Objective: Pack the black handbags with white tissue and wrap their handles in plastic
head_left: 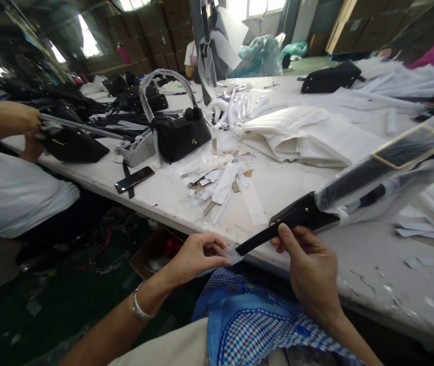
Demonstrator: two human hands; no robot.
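Note:
My right hand [310,267] grips a long black bag strap [300,216] near its lower end. Further up, the strap is wrapped in clear plastic [377,185] and runs off to the upper right. My left hand [197,254] pinches a small piece of white wrapping [234,253] just beside the strap's tip. Both hands hover at the near edge of the white table [354,254], above my lap with a blue checked cloth [247,315].
A black handbag [180,134] with a wrapped handle stands mid-table, beside a phone [135,179] and scattered paper strips [220,185]. White sheets [308,134] are stacked behind. At left, another person [14,173] handles a black bag [71,145]. More bags lie beyond.

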